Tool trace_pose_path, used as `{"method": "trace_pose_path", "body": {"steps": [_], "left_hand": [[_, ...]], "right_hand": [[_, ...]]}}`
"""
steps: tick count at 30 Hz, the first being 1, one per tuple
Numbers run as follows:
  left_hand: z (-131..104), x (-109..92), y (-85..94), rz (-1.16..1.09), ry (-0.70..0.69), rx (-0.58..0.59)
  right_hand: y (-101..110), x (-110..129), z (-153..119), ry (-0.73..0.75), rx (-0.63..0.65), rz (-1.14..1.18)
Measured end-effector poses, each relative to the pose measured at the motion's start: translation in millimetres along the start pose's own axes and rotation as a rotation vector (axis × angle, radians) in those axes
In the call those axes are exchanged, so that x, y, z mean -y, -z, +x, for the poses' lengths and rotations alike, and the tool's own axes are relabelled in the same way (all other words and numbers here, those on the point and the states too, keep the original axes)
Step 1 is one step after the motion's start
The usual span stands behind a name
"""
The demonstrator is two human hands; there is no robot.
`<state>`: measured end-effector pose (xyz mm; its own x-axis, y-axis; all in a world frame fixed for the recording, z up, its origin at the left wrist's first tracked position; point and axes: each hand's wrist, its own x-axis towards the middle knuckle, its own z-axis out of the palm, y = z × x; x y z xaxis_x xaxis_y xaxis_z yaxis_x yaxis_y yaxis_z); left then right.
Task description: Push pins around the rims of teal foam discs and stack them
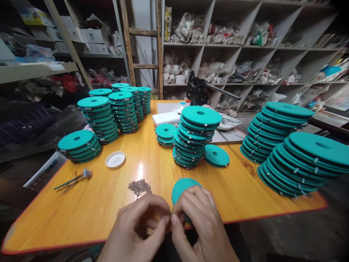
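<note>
While my left hand (pixel 136 227) and right hand (pixel 199 222) meet at the near edge of the worktop (pixel 109 203), both grips press thumb to fingertip, pinching something too small to make out. Behind my right hand sits a teal foam disc (pixel 181 187). Just left of it lies a pile of small metal beads (pixel 139 187).

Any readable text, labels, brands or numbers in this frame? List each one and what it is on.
None can be read.
Cardboard boxes on the upper left shelf: dark printed marks, too blurred to read.
Box at top left: a coloured label, too small to read.
Teal discs, white lid and white case: no print visible.
</note>
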<state>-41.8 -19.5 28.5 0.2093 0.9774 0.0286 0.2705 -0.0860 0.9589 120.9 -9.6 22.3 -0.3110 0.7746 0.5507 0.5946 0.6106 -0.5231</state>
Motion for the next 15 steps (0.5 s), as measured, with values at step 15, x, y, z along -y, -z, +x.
{"method": "trace_pose_path", "body": {"steps": [15], "left_hand": [[-5.2, 3.1, -3.0, -0.306, 0.003, -0.088]], "right_hand": [[5.0, -4.6, -2.5, 0.126, -0.121, 0.201]]}}
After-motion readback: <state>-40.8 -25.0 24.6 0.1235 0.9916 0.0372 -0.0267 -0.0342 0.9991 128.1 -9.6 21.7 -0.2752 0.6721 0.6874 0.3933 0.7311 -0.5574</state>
